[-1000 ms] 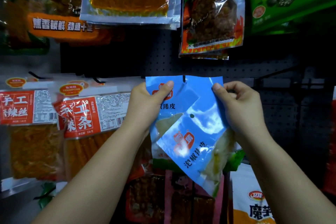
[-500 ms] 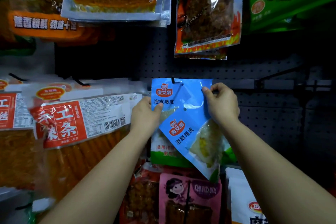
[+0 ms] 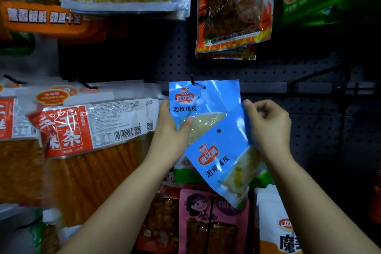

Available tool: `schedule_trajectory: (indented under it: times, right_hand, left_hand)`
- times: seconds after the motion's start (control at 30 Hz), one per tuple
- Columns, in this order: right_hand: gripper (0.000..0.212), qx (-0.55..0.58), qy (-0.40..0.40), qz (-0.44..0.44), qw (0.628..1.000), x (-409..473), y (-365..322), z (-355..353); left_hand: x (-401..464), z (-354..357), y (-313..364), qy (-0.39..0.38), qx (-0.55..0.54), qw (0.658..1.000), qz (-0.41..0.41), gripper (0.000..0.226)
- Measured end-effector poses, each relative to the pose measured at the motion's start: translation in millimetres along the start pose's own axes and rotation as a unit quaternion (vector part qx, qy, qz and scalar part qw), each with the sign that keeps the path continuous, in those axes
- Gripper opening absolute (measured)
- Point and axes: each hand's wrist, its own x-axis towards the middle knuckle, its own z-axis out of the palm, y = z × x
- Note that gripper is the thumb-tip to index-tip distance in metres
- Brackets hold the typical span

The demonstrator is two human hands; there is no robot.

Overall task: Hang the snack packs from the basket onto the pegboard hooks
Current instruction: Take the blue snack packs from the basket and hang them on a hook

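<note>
Dark pegboard [image 3: 268, 72]; left hand [image 3: 171, 130] and right hand [image 3: 268, 128], each grip clamped on blue packs [image 3: 216, 150].

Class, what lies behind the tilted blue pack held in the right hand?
Behind the tilted blue pack is another blue pack hanging upright on a hook. Its lower right part is covered, so I cannot see it.

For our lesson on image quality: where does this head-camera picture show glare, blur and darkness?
Head view: glare streaks the clear red flame-printed pack top centre; the red-and-white labelled packs of orange sticks on the left are smeared by blur; the black pegboard on the right sinks into darkness; the glossy blue hanging pack stays sharp.
</note>
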Motion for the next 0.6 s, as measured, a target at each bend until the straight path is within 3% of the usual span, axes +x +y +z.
schedule_trajectory:
  times: [0.07, 0.13, 0.2, 0.27, 0.37, 0.5, 0.6]
  right_hand:
    - [0.031, 0.041, 0.005, -0.006, 0.999, -6, -8, -4]
    - [0.030, 0.074, 0.020, -0.015, 0.997, -10, -18, -8]
    - [0.030, 0.105, 0.036, -0.023, 0.994, -15, -29, -11]
    - [0.029, 0.146, 0.045, -0.027, 0.988, -22, -42, -11]
    - [0.025, 0.193, 0.005, -0.038, 0.981, -33, -59, -11]
    - [0.015, 0.222, -0.108, -0.097, 0.964, -44, -73, -12]
    - [0.017, 0.185, -0.097, -0.147, 0.967, -44, -80, -11]
  left_hand:
    - [-15, -2, 2, 0.002, -0.032, 0.999, -0.003, 0.037]
    - [-29, -6, 5, 0.009, -0.064, 0.998, -0.016, 0.064]
    - [-41, -11, 12, -0.014, -0.138, 0.990, -0.041, 0.071]
    - [-46, -14, 17, -0.061, -0.223, 0.971, -0.064, 0.051]
    - [-47, -19, 19, -0.022, -0.246, 0.967, -0.064, 0.022]
    - [-46, -32, 23, 0.050, -0.260, 0.964, -0.025, 0.010]
    - [-44, -41, 30, 0.078, -0.229, 0.970, 0.011, 0.006]
